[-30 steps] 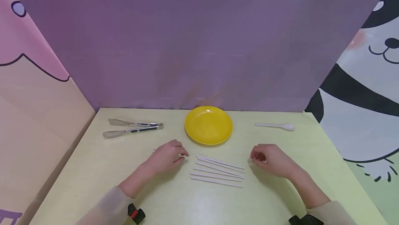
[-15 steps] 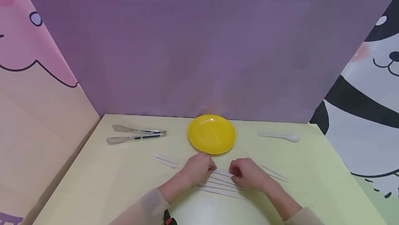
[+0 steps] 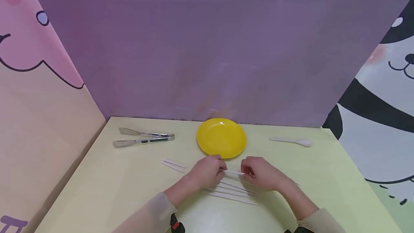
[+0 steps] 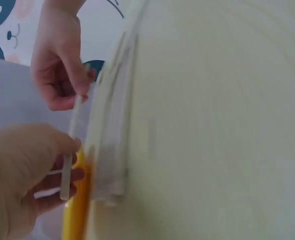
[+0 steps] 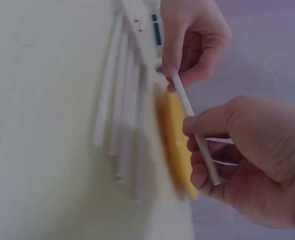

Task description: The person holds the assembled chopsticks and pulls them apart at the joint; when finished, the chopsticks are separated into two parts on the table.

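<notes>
Both hands hold one white chopstick just above the table, between the yellow plate and a row of chopsticks. My left hand pinches one end. The other end is in the fingers of my right hand. In the left wrist view the raised chopstick runs straight from hand to hand. The right wrist view shows the chopstick's blunt end sticking out past the right fingers. Below lie several more chopsticks, roughly parallel, their left ends partly hidden by the left hand.
The yellow plate stands behind the hands. Metal tongs lie at the back left, a white spoon at the back right. Two short stick pieces lie left; another is mostly hidden behind the right wrist. Walls enclose the table.
Both hands came inward to the row of chopsticks and took hold of one. It has since risen slightly off the table. Short pieces beside the hands came into sight; the right ones are now mostly covered.
</notes>
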Action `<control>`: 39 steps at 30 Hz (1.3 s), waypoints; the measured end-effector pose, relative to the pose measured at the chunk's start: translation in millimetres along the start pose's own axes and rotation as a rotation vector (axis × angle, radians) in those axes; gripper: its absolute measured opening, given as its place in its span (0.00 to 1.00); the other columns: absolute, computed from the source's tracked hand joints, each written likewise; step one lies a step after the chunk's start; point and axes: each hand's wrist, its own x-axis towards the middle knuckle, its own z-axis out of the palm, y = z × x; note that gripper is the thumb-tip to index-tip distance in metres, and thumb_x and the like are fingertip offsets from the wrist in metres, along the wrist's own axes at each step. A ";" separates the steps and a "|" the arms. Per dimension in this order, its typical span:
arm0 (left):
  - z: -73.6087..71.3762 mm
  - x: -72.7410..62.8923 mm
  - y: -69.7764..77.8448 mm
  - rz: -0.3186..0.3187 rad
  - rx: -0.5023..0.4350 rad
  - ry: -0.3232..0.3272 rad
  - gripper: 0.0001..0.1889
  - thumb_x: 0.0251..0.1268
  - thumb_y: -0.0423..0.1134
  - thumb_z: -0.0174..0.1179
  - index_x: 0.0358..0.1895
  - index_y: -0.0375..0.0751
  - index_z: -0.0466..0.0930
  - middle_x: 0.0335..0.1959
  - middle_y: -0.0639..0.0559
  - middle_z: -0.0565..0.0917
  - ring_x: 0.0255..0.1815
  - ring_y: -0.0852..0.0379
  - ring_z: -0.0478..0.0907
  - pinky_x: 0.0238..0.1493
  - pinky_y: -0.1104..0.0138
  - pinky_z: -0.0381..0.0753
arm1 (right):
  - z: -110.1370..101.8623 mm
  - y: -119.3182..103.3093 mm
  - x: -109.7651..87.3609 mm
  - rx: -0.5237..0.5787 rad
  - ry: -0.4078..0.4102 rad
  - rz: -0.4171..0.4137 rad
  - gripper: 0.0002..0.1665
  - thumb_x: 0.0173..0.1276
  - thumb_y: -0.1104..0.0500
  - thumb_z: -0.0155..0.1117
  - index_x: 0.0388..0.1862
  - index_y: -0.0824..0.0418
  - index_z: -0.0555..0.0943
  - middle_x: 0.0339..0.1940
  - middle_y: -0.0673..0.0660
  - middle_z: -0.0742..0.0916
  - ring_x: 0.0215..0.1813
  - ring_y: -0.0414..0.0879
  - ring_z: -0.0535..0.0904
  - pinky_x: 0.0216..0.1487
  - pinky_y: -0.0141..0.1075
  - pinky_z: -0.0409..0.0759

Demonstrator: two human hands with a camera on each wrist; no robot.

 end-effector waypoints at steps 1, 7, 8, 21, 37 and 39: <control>-4.2 -0.7 1.3 0.012 -0.017 0.003 0.04 0.72 0.37 0.67 0.45 0.46 0.90 0.39 0.58 0.86 0.41 0.62 0.80 0.49 0.72 0.83 | -5.1 -2.7 0.0 -0.002 -0.008 -0.012 0.11 0.71 0.67 0.67 0.33 0.53 0.79 0.27 0.42 0.77 0.30 0.32 0.69 0.34 0.29 0.73; -36.8 -2.8 11.8 0.109 -0.012 0.095 0.03 0.75 0.38 0.59 0.42 0.46 0.83 0.28 0.60 0.78 0.29 0.64 0.72 0.31 0.76 0.71 | -32.6 -25.3 7.5 0.029 -0.047 -0.067 0.10 0.81 0.64 0.60 0.37 0.52 0.78 0.23 0.39 0.69 0.26 0.30 0.61 0.33 0.28 0.68; -42.0 -3.2 13.2 0.128 0.017 0.120 0.04 0.76 0.39 0.59 0.40 0.47 0.82 0.25 0.60 0.76 0.26 0.64 0.69 0.27 0.77 0.66 | -35.7 -29.3 9.3 0.028 -0.041 -0.077 0.11 0.81 0.63 0.60 0.36 0.51 0.78 0.22 0.39 0.67 0.26 0.30 0.60 0.33 0.28 0.67; -60.5 -11.3 17.5 0.284 0.233 0.365 0.19 0.74 0.51 0.68 0.26 0.51 0.74 0.16 0.61 0.60 0.17 0.66 0.59 0.22 0.77 0.47 | -44.2 -47.5 4.7 0.013 0.050 -0.172 0.14 0.82 0.62 0.59 0.33 0.50 0.73 0.22 0.37 0.59 0.23 0.27 0.52 0.30 0.25 0.61; -62.8 -6.7 23.3 0.465 0.307 0.530 0.19 0.64 0.54 0.76 0.24 0.53 0.77 0.16 0.61 0.70 0.20 0.66 0.68 0.28 0.75 0.63 | -62.1 -51.9 -10.7 -0.029 0.038 -0.230 0.12 0.80 0.63 0.63 0.35 0.48 0.75 0.22 0.37 0.60 0.23 0.26 0.53 0.28 0.24 0.61; -63.7 -5.3 27.7 0.412 0.313 0.528 0.19 0.66 0.54 0.74 0.24 0.53 0.76 0.14 0.61 0.69 0.18 0.66 0.65 0.25 0.76 0.58 | -61.6 -51.3 -12.2 -0.058 0.088 -0.208 0.11 0.78 0.63 0.65 0.37 0.48 0.77 0.22 0.36 0.60 0.23 0.26 0.54 0.28 0.24 0.62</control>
